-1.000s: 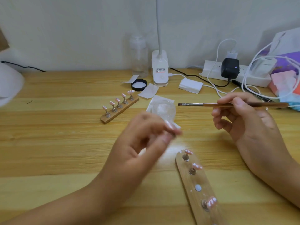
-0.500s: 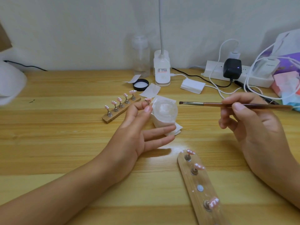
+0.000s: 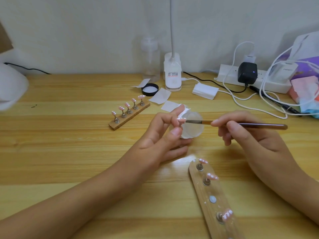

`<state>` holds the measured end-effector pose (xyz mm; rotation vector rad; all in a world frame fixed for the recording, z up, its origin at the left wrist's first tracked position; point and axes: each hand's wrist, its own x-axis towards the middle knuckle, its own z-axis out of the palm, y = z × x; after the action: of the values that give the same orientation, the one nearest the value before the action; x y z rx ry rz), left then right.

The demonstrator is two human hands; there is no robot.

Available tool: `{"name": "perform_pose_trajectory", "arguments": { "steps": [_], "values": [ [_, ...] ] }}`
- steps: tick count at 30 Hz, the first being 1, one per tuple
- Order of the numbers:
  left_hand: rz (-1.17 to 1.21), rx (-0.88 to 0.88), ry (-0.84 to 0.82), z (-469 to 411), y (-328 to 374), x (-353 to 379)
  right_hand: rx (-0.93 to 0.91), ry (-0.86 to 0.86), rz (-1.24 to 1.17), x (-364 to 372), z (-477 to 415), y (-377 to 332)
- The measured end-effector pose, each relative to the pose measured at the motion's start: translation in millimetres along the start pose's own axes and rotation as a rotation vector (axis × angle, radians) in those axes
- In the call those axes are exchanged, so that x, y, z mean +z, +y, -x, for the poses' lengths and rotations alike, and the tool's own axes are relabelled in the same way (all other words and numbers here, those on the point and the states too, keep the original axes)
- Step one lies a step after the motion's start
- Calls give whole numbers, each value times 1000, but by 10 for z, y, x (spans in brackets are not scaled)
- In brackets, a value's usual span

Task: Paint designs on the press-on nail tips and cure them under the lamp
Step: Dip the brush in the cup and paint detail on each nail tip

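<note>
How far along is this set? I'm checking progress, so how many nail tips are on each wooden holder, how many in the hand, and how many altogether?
Far wooden holder: 5 nail tips
Near wooden holder: 3 in view, one spot empty, lower end out of frame
Left hand: 1, pinched, the right hand holding the brush beside it
Total: 9 visible

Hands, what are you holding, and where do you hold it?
The left hand pinches a nail tip from underneath, between thumb and fingers. The right hand pinches the brush on its handle, near the bristle end.
</note>
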<state>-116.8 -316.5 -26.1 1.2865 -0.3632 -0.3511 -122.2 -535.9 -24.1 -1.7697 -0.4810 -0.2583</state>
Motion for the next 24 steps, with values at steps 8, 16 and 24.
{"name": "perform_pose_trajectory", "arguments": {
  "steps": [8, 16, 24],
  "values": [
    [-98, 64, -64, 37, -15, 29, 35, -25, 11, 11, -15, 24],
    [205, -51, 53, -52, 11, -66, -26, 130, -153, -55, -43, 7],
    [271, -105, 108, -61, 56, -39, -6, 172, -189, -79, -52, 30]
  ]
}}
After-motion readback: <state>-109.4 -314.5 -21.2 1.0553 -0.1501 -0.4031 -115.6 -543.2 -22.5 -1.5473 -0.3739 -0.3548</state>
